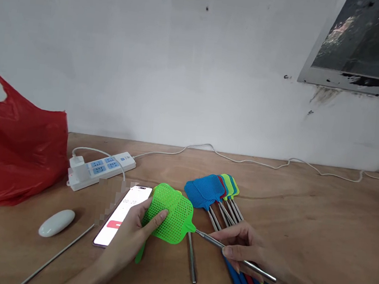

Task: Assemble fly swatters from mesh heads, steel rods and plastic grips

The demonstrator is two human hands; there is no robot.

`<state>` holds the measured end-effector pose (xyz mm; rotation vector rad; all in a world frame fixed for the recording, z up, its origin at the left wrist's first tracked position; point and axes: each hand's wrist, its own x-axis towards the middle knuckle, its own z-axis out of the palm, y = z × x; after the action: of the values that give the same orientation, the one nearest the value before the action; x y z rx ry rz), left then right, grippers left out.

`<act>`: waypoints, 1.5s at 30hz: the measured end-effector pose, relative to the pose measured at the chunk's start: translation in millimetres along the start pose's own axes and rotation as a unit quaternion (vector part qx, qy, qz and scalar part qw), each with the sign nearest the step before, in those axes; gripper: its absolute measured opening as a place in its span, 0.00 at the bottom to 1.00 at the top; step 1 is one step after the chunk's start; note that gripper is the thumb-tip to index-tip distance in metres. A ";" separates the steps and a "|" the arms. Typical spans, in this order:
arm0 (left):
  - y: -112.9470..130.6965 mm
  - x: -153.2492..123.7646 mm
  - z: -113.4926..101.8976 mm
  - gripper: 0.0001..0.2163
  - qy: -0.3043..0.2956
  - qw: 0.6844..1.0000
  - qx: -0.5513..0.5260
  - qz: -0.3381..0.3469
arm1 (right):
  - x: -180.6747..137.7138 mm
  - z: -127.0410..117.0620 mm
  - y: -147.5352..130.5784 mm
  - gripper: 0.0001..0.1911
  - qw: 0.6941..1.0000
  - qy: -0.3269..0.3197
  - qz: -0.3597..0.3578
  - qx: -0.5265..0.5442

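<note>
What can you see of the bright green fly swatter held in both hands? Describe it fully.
The green fly swatter has a squarish head of perforated plastic mesh, narrowing to a neck that joins a thin, shiny metal rod. It lies nearly flat over the wooden table, head to the left. The left hand grips the head, thumb on the mesh; the right hand pinches the rod.

The red plastic bag (14, 149) runs off the left edge, and a blurry patch and the left hand (131, 235) cover part of the white-screened phone (126, 208).
</note>
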<state>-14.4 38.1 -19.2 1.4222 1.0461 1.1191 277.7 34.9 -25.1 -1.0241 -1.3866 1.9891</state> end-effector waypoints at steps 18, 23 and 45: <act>4.8 -2.1 0.9 0.18 0.058 0.987 0.138 0.066 | 5.2 7.7 5.4 0.30 0.998 0.018 -0.048 -0.021; -1.7 -1.5 -2.8 0.23 0.121 0.956 0.261 0.050 | 8.3 7.7 5.1 0.29 0.987 0.104 -0.123 -0.012; 16.0 0.6 0.2 0.24 -0.025 0.677 0.728 -0.104 | 8.5 13.5 -4.1 0.26 0.975 0.173 -0.136 0.021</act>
<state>-13.3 36.7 -3.2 2.3392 2.1734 -0.2191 261.8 35.3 -21.1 -1.0408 -1.2154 1.5498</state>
